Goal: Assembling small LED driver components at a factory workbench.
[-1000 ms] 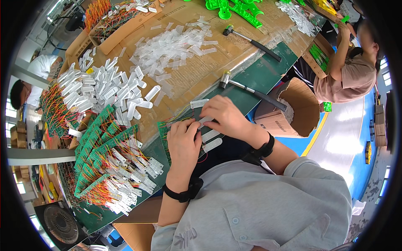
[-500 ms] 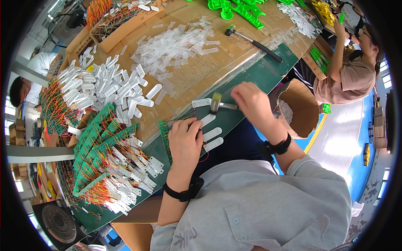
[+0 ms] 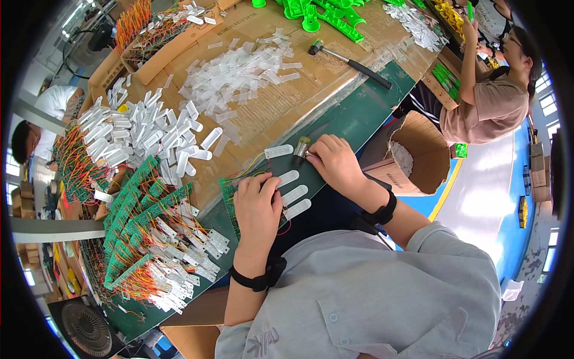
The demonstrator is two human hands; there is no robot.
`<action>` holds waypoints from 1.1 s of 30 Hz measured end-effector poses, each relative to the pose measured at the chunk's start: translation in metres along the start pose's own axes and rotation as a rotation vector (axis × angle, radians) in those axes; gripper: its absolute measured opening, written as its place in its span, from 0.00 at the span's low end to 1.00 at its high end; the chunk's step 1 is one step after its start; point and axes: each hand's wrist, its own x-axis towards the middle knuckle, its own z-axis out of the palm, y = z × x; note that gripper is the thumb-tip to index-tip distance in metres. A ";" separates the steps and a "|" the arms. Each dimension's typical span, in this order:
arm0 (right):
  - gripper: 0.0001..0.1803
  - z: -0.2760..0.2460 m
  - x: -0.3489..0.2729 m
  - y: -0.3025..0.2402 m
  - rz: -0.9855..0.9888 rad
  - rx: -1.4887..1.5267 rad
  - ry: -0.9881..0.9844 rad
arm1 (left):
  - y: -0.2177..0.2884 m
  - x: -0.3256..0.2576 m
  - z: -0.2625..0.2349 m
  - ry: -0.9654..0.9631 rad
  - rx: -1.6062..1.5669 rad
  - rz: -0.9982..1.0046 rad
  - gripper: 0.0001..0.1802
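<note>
My left hand (image 3: 257, 203) rests with bent fingers over a green circuit board (image 3: 229, 206), steadying it on the green table edge; its fingers hide most of the board. From beside this hand stick out several white rounded strips, among them one white strip (image 3: 295, 194) in the middle. Farther off, a strip with small holes (image 3: 278, 151) lies tied to the board by thin wires. My right hand (image 3: 338, 164) has its fingers closed at the short visible handle of a small hammer (image 3: 301, 152). The hammer's head is down by the table, next to the holed strip.
Loose white covers (image 3: 149, 128) and thin clear strips (image 3: 236, 72) are heaped on cardboard. Wired circuit boards (image 3: 143, 209) are stacked at left. Another hammer (image 3: 353, 63) lies beyond, near green plastic parts (image 3: 311, 18). A carton (image 3: 418, 149) stands right, below a seated co-worker (image 3: 490, 102).
My right hand has come left and down toward the hammer's head. The head now stands past the white strip it was over. My left hand stays at the board, fingers slightly shifted.
</note>
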 end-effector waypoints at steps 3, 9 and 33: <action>0.09 -0.001 -0.004 -0.012 0.243 0.317 0.043 | -0.001 0.000 0.001 -0.001 -0.005 0.000 0.16; 0.12 -0.024 0.001 -0.025 -0.150 0.182 -0.034 | 0.000 0.000 -0.001 0.000 -0.005 -0.007 0.16; 0.22 -0.009 0.003 -0.047 0.353 0.353 -0.280 | 0.000 0.000 0.000 -0.002 0.000 -0.011 0.15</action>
